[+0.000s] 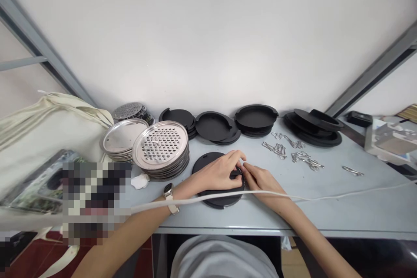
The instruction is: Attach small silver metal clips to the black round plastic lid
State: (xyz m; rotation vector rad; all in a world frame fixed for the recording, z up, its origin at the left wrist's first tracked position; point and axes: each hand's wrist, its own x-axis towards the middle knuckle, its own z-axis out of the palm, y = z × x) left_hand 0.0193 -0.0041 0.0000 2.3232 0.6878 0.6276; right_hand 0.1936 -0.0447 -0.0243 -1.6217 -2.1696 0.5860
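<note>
A round black plastic disc [224, 200] lies flat on the table before me, partly covered by my left hand. My left hand [221, 171], a watch on its wrist, grips the disc near its right edge, thumb and fingers bent around that spot. From the right, my right hand [262, 180] meets it there, with its fingertips pinched together. A small shiny metal clip [239, 169] shows between the fingertips of both hands; most of it is hidden. Several loose metal wire clips [306, 160] lie to the right of my hands.
Stacked metal grater plates [161, 145] and plain metal discs [124, 137] stand left. Black round parts [256, 117] line the wall. A white cord [306, 199] crosses in front of my wrists. A cloth bag [48, 130] sits at left, a white box [387, 139] at right.
</note>
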